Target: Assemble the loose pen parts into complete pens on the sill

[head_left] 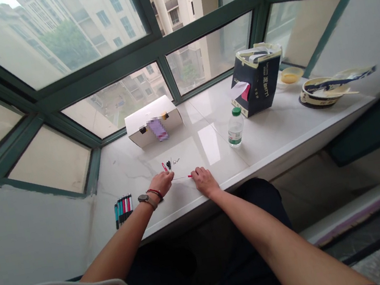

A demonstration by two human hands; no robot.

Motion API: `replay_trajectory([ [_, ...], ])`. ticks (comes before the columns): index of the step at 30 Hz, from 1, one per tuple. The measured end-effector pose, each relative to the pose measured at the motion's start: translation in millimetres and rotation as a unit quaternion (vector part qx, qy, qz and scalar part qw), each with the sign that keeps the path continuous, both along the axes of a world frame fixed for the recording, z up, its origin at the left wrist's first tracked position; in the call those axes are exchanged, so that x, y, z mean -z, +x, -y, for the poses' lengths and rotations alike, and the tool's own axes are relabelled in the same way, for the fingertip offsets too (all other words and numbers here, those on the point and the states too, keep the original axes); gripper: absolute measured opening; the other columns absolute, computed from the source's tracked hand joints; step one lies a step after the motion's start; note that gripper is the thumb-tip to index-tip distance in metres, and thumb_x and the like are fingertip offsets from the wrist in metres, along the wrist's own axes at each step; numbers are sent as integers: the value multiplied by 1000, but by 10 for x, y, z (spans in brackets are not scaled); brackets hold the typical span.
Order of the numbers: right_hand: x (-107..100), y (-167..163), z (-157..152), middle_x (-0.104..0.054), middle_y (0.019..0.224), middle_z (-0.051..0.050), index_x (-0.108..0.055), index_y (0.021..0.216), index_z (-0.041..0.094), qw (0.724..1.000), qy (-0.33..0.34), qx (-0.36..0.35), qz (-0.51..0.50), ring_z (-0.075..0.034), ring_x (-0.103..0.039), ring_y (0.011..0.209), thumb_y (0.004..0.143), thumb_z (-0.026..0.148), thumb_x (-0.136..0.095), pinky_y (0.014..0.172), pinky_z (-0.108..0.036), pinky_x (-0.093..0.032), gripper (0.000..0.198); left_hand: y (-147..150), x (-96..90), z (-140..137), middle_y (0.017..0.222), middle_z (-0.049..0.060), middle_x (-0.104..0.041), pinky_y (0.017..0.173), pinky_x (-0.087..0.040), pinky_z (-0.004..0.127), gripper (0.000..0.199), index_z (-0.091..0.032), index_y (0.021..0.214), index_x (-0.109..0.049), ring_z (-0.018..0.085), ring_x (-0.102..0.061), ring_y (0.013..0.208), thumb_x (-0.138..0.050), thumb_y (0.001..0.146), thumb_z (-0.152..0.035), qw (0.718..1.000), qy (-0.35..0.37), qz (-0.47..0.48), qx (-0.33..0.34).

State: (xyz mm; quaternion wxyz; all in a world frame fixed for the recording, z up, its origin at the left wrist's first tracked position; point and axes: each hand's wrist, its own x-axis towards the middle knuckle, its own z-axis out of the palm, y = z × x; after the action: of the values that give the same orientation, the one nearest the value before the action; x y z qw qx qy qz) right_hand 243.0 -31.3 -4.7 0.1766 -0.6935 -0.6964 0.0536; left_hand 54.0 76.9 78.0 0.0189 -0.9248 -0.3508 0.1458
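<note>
My left hand [163, 184], wearing a watch and a red cord on its wrist, is closed in a pinch low over the sill. From its fingertips a thin, pale rod like a pen refill [180, 178] runs toward my right hand. My right hand [204, 180] rests on the sill, fingers curled around a small red pen part [190, 176] whose tip shows. Just beyond my left hand lie a red pen barrel [164, 167], small black parts [168, 164] and tiny metallic pieces [175, 161]. Several pens [123, 209] in teal, red and white stand in a row left of my forearm.
A white box [138, 139] with a blurred purple item on it sits against the window. To the right are a green-capped bottle [235, 130], a dark paper bag [256, 85], a bowl [319, 100] with utensils and a yellowish dish [290, 76]. A white cable [64, 284] crosses lower left.
</note>
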Motion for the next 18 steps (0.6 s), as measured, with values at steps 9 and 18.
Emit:
replay_trajectory([
  [9,-22,7,6,-58,108,-11,-59,109,20,1000,-2,-5,5,-24,-48,100,103,24,-39,82,-35,-38,22,135,49,51,94,11,-66,75,-48,32,23,-17,97,-64,22,-64,89,-44,89,-9,1000,3,-2,15],
  [18,-19,2,3,-59,109,-11,-60,110,20,1000,-1,-10,9,-25,-48,101,105,30,-35,82,-36,-37,28,447,47,183,97,10,-65,76,-48,31,26,-18,100,-63,21,-61,94,-41,92,-8,998,-4,3,58],
])
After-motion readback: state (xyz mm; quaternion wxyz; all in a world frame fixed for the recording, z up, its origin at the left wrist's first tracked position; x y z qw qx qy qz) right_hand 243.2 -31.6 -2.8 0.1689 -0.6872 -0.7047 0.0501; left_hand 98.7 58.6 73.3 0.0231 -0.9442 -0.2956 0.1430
